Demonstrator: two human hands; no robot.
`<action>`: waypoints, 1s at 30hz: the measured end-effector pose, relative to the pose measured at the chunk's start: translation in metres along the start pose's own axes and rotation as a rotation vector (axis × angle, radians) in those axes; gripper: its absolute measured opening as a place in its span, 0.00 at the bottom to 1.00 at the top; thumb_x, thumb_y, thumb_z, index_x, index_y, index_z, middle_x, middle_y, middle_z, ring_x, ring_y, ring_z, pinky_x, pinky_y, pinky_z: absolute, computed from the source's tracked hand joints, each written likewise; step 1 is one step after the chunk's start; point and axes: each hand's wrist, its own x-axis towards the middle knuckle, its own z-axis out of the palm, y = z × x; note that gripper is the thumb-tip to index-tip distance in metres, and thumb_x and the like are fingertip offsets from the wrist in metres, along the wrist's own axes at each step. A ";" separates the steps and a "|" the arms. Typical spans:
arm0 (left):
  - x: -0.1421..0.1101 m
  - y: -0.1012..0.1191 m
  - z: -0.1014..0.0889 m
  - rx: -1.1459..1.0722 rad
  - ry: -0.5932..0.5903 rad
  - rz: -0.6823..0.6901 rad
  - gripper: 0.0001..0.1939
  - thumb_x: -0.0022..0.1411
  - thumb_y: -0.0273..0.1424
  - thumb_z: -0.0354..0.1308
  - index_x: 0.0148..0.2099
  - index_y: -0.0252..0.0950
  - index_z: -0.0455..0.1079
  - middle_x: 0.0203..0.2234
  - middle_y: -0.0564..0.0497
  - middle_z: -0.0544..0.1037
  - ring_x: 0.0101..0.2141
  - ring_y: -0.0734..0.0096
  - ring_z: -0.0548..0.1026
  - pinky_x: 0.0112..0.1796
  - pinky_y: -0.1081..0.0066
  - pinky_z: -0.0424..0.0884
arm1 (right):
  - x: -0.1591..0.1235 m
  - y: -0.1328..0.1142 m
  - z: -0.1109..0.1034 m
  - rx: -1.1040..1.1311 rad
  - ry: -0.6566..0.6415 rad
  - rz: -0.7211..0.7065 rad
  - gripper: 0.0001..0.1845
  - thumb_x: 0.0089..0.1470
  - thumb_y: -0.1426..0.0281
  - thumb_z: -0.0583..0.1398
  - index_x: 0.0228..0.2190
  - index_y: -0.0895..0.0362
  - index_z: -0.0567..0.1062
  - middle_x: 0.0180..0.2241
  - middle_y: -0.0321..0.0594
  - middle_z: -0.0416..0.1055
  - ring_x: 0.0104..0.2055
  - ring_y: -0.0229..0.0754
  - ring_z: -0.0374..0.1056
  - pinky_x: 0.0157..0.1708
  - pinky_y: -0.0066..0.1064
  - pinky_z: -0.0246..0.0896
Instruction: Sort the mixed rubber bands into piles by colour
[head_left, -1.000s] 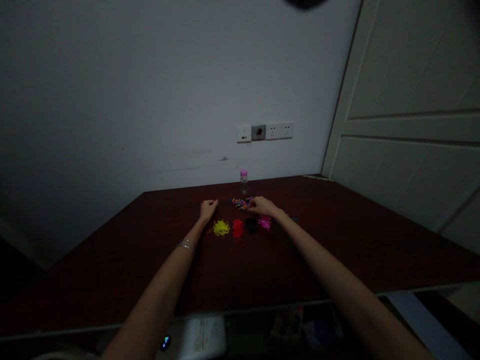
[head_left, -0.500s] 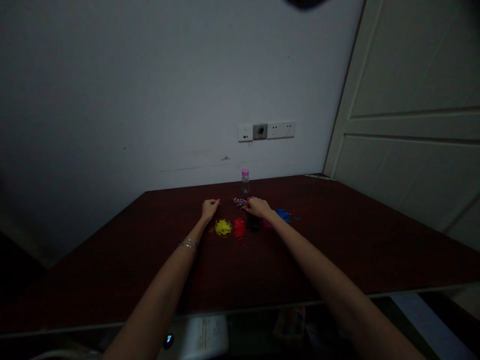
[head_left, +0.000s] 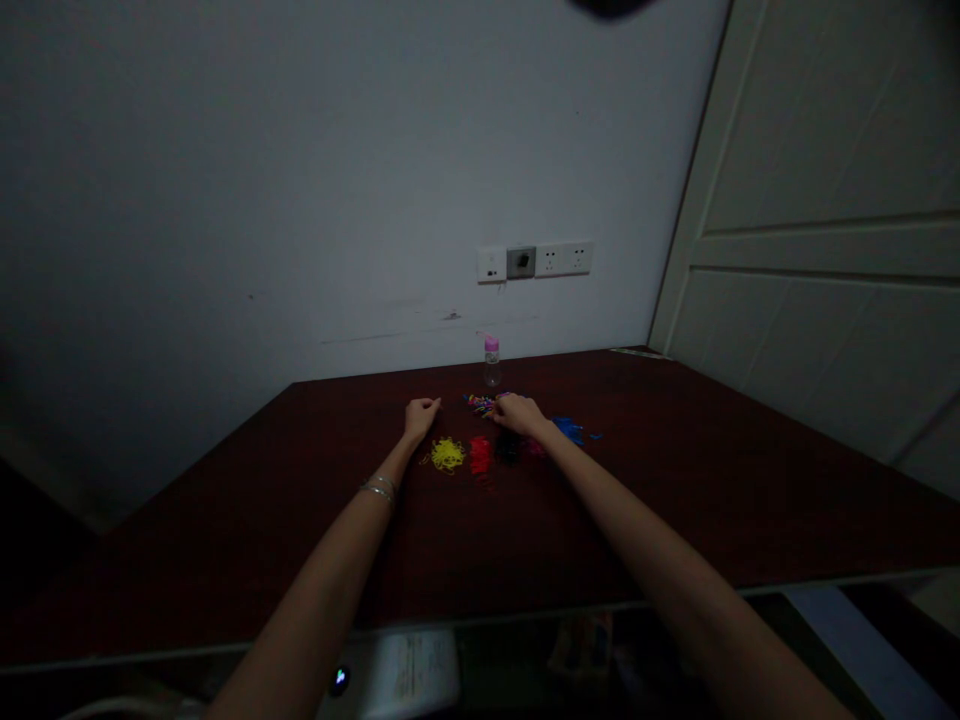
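Note:
My right hand (head_left: pixel 517 413) reaches to a mixed pile of small coloured rubber bands (head_left: pixel 478 404), its fingers pinched together at the pile's right edge. What sits between those fingertips is too small to make out. To the left, my left hand (head_left: pixel 422 415) rests on the table with its fingers closed; anything inside is hidden. Nearer to me lie a yellow heap of rubber bands (head_left: pixel 448 455), a red heap (head_left: pixel 480 455) and a dark heap (head_left: pixel 508 447). A pinkish heap (head_left: pixel 534 449) is partly covered by my right wrist. Beyond that wrist is a blue heap (head_left: pixel 568 431).
A clear bottle with a pink cap (head_left: pixel 492 362) stands behind the mixed pile, near the wall. The dark red table (head_left: pixel 480 560) has its front edge close to me. Below that edge is a white object (head_left: pixel 412 670). Wall sockets (head_left: pixel 550 261) sit above the table.

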 end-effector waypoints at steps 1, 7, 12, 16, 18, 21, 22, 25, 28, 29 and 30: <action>0.000 0.000 0.000 0.001 0.000 -0.003 0.17 0.53 0.39 0.52 0.25 0.33 0.75 0.23 0.49 0.77 0.28 0.67 0.73 0.31 0.73 0.63 | 0.000 0.002 -0.001 0.023 0.011 0.003 0.14 0.54 0.61 0.55 0.35 0.55 0.75 0.39 0.46 0.73 0.42 0.45 0.69 0.37 0.29 0.60; 0.001 -0.001 0.001 -0.001 0.011 -0.004 0.16 0.53 0.39 0.52 0.25 0.33 0.75 0.22 0.49 0.77 0.28 0.67 0.73 0.30 0.73 0.62 | -0.004 0.019 -0.014 0.199 0.165 0.021 0.12 0.54 0.64 0.55 0.35 0.54 0.75 0.39 0.41 0.73 0.41 0.41 0.68 0.34 0.25 0.57; 0.001 -0.004 0.002 -0.017 0.000 -0.002 0.17 0.53 0.39 0.52 0.26 0.32 0.75 0.22 0.48 0.77 0.27 0.67 0.73 0.28 0.73 0.61 | -0.008 0.044 -0.021 0.342 0.345 0.018 0.11 0.53 0.66 0.55 0.34 0.56 0.76 0.37 0.40 0.74 0.38 0.39 0.68 0.35 0.25 0.57; 0.000 -0.003 0.002 -0.020 0.006 -0.011 0.17 0.53 0.39 0.52 0.26 0.32 0.75 0.22 0.48 0.77 0.27 0.67 0.73 0.28 0.73 0.62 | -0.015 0.063 -0.026 0.413 0.420 0.025 0.11 0.51 0.68 0.56 0.34 0.57 0.76 0.36 0.41 0.74 0.36 0.39 0.68 0.36 0.27 0.59; 0.000 -0.003 0.002 -0.021 0.009 -0.009 0.16 0.53 0.39 0.52 0.26 0.32 0.75 0.22 0.48 0.77 0.28 0.67 0.73 0.29 0.74 0.62 | -0.020 0.072 -0.028 0.429 0.448 0.029 0.11 0.50 0.67 0.56 0.33 0.58 0.76 0.35 0.41 0.74 0.36 0.39 0.68 0.35 0.27 0.59; 0.001 -0.003 0.002 -0.018 0.011 -0.007 0.16 0.53 0.39 0.52 0.26 0.32 0.75 0.21 0.49 0.77 0.28 0.67 0.73 0.28 0.74 0.62 | -0.028 0.085 -0.029 0.433 0.457 0.040 0.12 0.50 0.66 0.56 0.32 0.58 0.76 0.34 0.41 0.74 0.34 0.39 0.68 0.33 0.27 0.59; 0.001 -0.003 0.002 -0.016 0.011 -0.006 0.16 0.53 0.39 0.52 0.26 0.33 0.75 0.21 0.49 0.77 0.28 0.67 0.73 0.28 0.74 0.62 | -0.031 0.091 -0.027 0.435 0.450 0.041 0.12 0.50 0.66 0.56 0.32 0.58 0.76 0.33 0.41 0.74 0.33 0.39 0.68 0.32 0.26 0.59; 0.002 -0.005 0.002 -0.006 0.011 -0.001 0.16 0.53 0.39 0.53 0.25 0.33 0.75 0.21 0.48 0.77 0.27 0.67 0.73 0.28 0.74 0.61 | -0.041 0.111 -0.019 0.446 0.418 0.028 0.11 0.49 0.67 0.56 0.31 0.59 0.76 0.32 0.41 0.74 0.32 0.39 0.68 0.31 0.26 0.59; 0.003 -0.006 0.003 0.000 0.011 0.002 0.16 0.53 0.39 0.53 0.26 0.33 0.75 0.21 0.49 0.77 0.28 0.67 0.73 0.28 0.74 0.61 | -0.051 0.133 -0.006 0.439 0.363 0.049 0.11 0.48 0.68 0.56 0.30 0.59 0.76 0.31 0.41 0.74 0.32 0.39 0.68 0.31 0.26 0.60; 0.003 -0.007 0.003 0.000 0.010 0.003 0.16 0.53 0.39 0.52 0.26 0.33 0.75 0.21 0.49 0.77 0.28 0.67 0.73 0.28 0.74 0.61 | -0.055 0.139 -0.001 0.436 0.341 0.059 0.11 0.47 0.68 0.56 0.29 0.59 0.76 0.31 0.41 0.74 0.32 0.39 0.68 0.32 0.26 0.60; 0.003 -0.007 0.003 0.001 0.007 0.004 0.16 0.53 0.39 0.52 0.26 0.33 0.75 0.21 0.49 0.77 0.28 0.67 0.73 0.28 0.74 0.61 | -0.058 0.144 0.002 0.437 0.318 0.068 0.11 0.47 0.67 0.56 0.30 0.59 0.76 0.30 0.41 0.74 0.31 0.39 0.68 0.32 0.26 0.60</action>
